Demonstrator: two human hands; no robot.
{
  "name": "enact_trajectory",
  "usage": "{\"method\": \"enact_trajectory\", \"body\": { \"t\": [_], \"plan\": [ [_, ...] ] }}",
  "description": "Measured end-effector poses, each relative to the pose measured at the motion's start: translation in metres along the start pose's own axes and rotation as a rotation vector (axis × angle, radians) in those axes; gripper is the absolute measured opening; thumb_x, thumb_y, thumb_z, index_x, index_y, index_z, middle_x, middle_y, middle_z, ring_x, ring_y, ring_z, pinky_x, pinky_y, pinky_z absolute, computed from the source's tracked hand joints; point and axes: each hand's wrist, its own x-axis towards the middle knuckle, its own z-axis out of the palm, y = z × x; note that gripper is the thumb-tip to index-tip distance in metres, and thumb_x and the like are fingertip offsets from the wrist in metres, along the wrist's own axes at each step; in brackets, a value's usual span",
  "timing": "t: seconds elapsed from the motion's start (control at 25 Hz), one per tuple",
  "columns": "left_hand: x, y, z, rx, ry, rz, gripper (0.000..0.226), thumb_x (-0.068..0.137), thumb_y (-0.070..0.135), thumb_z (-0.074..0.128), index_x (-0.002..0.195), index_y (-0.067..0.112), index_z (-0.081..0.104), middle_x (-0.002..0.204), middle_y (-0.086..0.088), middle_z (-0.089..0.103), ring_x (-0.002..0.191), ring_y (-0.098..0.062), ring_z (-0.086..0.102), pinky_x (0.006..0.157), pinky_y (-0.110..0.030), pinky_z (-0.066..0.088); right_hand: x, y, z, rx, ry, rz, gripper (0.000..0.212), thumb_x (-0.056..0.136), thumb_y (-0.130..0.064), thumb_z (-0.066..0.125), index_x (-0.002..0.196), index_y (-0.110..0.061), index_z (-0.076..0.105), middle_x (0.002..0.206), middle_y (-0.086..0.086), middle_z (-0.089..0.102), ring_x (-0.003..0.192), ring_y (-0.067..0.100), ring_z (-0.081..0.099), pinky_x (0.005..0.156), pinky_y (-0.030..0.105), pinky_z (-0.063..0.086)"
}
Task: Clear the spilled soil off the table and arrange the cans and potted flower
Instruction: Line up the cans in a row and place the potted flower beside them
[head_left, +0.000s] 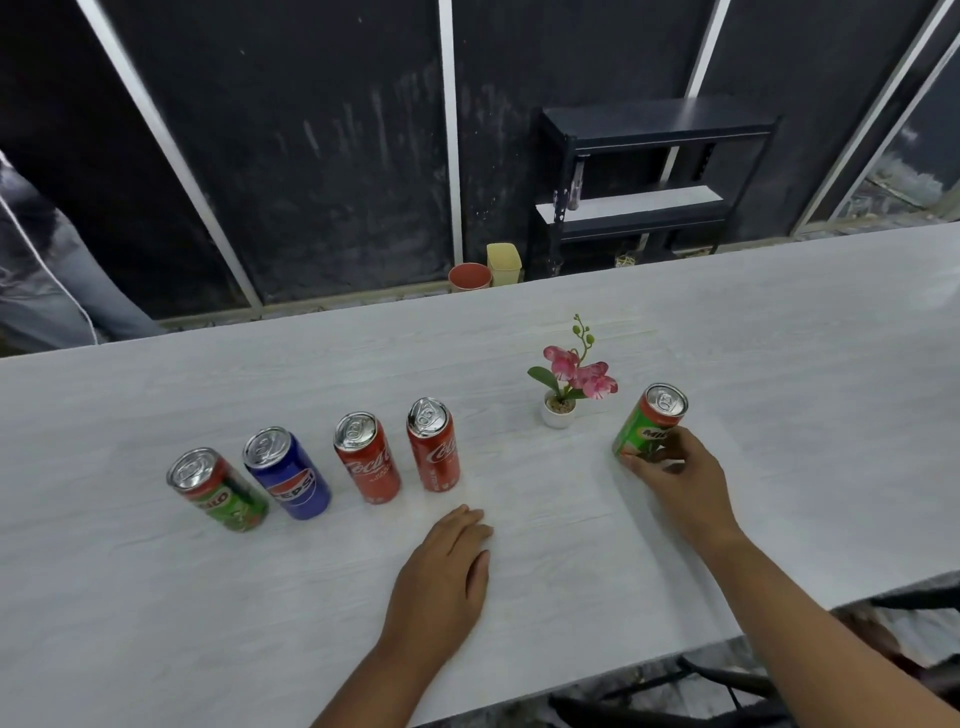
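View from a head cam, looking down at a long pale wood-grain tabletop (779, 332). No loose soil shows on it, so the sweeping part looks done; what's left is arranging.

Four cans stand upright in a rough row on the left half, L to R: a green Milo can (221, 491), a blue Pepsi can (288, 475), then two red Coke cans (368, 457) and (434, 444), each just beside the next w/ small gaps. Right of the row, past a gap, sits the potted flower (563, 387): pink orchid blooms in a small white pot, upright, apart from everything.

Further right, a second green Milo can (649, 423) stands on the tabletop. The right hand (675, 478) grips its lower half, fingers (652, 457) wrapped round the base from the near side. The left hand (441, 577) lies palm-down and flat on the tabletop near the second Coke can, fingers loose, holding nothing.

Likely step: placing or shifting this last can into line.

Risks, as a guess: the grip is low on a tall can, so a quick slide could tip it. The flower sits betw. this can and the row; carrying the can left at low height could clip the blooms or knock the light pot over, spilling soil again. The left hand, if swept sideways, could bump the Coke cans.
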Motion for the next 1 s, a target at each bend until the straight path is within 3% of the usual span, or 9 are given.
{"method": "enact_trajectory", "body": {
  "t": [0.12,0.28,0.56,0.76,1.0],
  "plan": [
    [-0.021,-0.012,-0.015,0.054,-0.032,-0.035,0.039,0.103,0.031,0.067,0.142,0.027,0.069,0.157,0.012,0.057,0.15,-0.004,0.045,0.122,-0.024,0.039,-0.026,-0.016,0.033,0.022,-0.059,-0.037,0.047,0.075,-0.047,0.096,0.114,-0.041,0.071,0.104,-0.025,0.075,0.086,0.002,0.068,0.067,0.011,0.049],
    [-0.066,-0.043,-0.046,0.127,-0.059,-0.077,0.049,0.104,0.046,0.06,0.151,0.032,0.061,0.163,0.019,0.048,0.154,0.0,0.037,0.127,-0.018,0.024,-0.048,-0.04,0.084,0.061,-0.168,-0.1,0.045,0.076,-0.041,0.096,0.113,-0.042,0.072,0.102,-0.024,0.075,0.087,0.005,0.069,0.071,0.011,0.051],
    [-0.097,-0.056,-0.066,0.129,-0.02,-0.173,0.048,0.103,0.048,0.057,0.148,0.031,0.064,0.161,0.02,0.05,0.155,0.001,0.037,0.125,-0.032,0.035,-0.051,-0.07,0.129,0.053,-0.26,-0.17,0.045,0.078,-0.041,0.094,0.116,-0.044,0.07,0.1,-0.031,0.072,0.084,0.0,0.066,0.071,0.009,0.049],
    [-0.095,-0.054,-0.068,0.116,-0.023,-0.181,0.046,0.103,0.046,0.061,0.146,0.03,0.066,0.159,0.019,0.053,0.154,0.0,0.039,0.124,-0.035,0.04,-0.051,-0.076,0.133,-0.006,-0.242,-0.208,0.043,0.08,-0.044,0.092,0.109,-0.057,0.062,0.106,-0.036,0.069,0.096,-0.001,0.066,0.073,0.007,0.047],
    [-0.094,-0.052,-0.068,0.108,-0.021,-0.188,0.047,0.102,0.044,0.063,0.147,0.03,0.065,0.159,0.019,0.052,0.154,0.0,0.038,0.125,-0.034,0.038,-0.054,-0.074,0.133,-0.044,-0.208,-0.227,0.044,0.084,-0.042,0.09,0.119,-0.047,0.063,0.109,-0.041,0.065,0.095,-0.004,0.065,0.073,0.015,0.047]
  ]
}}
